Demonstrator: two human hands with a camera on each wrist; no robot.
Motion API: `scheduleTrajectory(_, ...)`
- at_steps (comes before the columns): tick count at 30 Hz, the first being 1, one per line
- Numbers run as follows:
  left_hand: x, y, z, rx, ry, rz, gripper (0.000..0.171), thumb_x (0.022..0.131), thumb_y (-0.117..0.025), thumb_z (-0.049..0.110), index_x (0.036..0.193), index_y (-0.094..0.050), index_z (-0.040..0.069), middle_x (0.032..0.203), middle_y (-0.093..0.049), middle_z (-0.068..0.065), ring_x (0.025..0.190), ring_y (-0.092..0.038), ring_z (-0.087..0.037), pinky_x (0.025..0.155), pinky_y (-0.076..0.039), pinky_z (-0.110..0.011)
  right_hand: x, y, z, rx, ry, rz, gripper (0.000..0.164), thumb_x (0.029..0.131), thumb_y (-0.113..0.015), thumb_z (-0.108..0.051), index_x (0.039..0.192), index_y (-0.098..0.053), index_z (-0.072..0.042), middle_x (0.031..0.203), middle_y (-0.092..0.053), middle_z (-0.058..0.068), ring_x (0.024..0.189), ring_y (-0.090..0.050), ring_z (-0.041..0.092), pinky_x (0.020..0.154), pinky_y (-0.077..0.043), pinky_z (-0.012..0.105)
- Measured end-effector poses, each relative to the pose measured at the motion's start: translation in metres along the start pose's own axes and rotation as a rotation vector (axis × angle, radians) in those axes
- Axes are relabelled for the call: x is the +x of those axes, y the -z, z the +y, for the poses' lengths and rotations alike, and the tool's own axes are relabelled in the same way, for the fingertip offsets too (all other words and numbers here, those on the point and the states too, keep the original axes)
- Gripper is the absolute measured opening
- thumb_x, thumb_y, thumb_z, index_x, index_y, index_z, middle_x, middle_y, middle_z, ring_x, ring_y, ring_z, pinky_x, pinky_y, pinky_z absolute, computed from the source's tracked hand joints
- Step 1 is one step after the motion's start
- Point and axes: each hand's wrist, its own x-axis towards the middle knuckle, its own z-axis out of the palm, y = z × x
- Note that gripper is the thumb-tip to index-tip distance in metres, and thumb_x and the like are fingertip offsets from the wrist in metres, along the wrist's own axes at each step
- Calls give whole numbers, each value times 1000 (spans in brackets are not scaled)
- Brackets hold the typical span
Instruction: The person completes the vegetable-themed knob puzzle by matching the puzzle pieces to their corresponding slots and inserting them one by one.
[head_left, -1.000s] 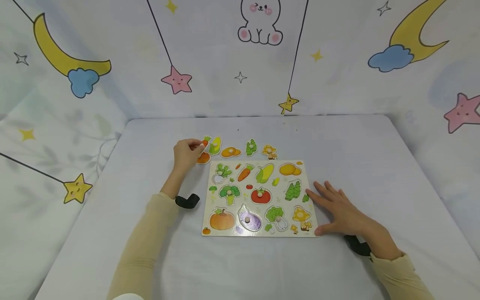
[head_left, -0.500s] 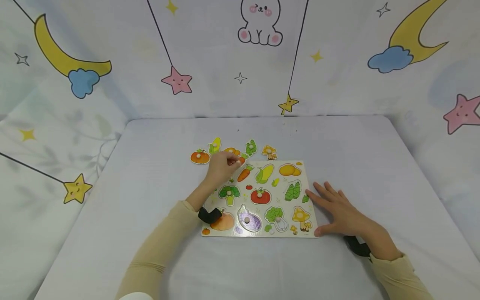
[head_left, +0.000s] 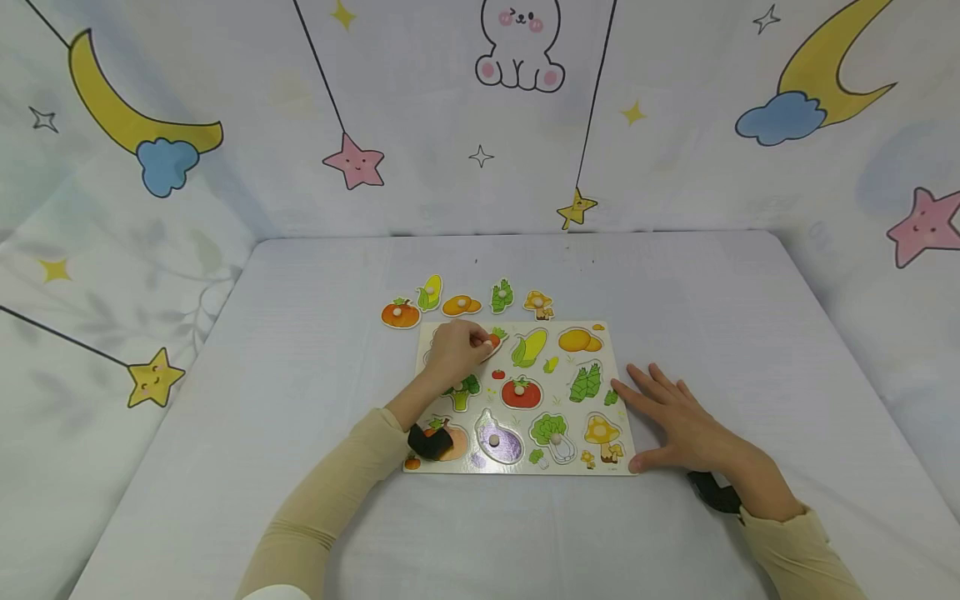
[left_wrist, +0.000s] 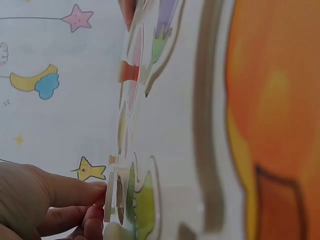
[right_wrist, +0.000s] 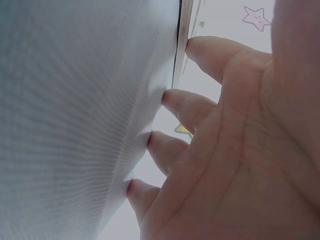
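Note:
My left hand [head_left: 453,352] pinches a carrot puzzle piece [head_left: 494,341] over the carrot's printed place on the puzzle board [head_left: 558,390]. In the left wrist view the piece [left_wrist: 109,197] appears edge-on between thumb and fingers, close to the board's face. Whether it lies fully down in its recess I cannot tell. Fingers spread, my right hand [head_left: 678,427] rests at the board's right edge. Its index fingertip touches the board's side [right_wrist: 183,47] in the right wrist view, while the other fingertips press the white cloth [right_wrist: 75,125].
Behind the board lie loose knobbed pieces: a pumpkin [head_left: 401,313], corn [head_left: 430,292], potatoes [head_left: 461,305], a green vegetable [head_left: 502,295] and mushrooms [head_left: 538,303]. Tomato [head_left: 521,392], eggplant [head_left: 498,439] and cabbage [head_left: 553,435] pieces sit in the board.
My left hand has carried the carrot piece rightward and toward me, from beside the pumpkin piece onto the board. The right hand has stayed where it was.

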Motion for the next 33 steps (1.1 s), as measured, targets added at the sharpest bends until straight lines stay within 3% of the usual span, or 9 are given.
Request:
scheduleTrajectory(14,0,-2,0,22,19,-20,10,87,-71,11,87,-75,2,75,-67,-8,68,-55,-17,62,-42,-23,1,0,1,-10,7,1,110,64,-79,-61,154,-31,-21,162,-14,20,148,-2,47,110,-6,72)
scheduleTrajectory(23,-2,-1,-1,-13,8,-50,10,87,-69,11,92,-72,2,77,-65,-7,69,-54,-16,64,-43,-24,0,-3,3,15,-15,-15,111,63,-80,-61,154,-31,-21,163,-12,20,148,0,47,112,-3,70)
scheduleTrajectory(27,-3,4,-5,-56,-6,-70,18,86,-71,13,100,-70,1,77,-63,-6,68,-53,-15,63,-43,-22,0,-4,3,9,-16,-14,111,63,-79,-62,154,-31,-21,163,-13,20,148,0,47,112,-3,70)
scheduleTrajectory(29,-2,9,-8,-87,-6,-59,24,86,-73,14,105,-70,0,78,-62,-6,69,-54,-15,63,-43,-22,0,-3,3,6,-15,-14,111,63,-79,-62,154,-31,-21,163,-13,20,148,0,47,112,-3,70)
scheduleTrajectory(33,2,27,-18,-154,-18,34,30,85,-75,12,111,-69,0,81,-62,-9,74,-56,-19,67,-44,-25,1,-3,4,7,-14,-16,111,63,-79,-61,154,-31,-21,163,-12,20,148,1,47,112,-3,70)
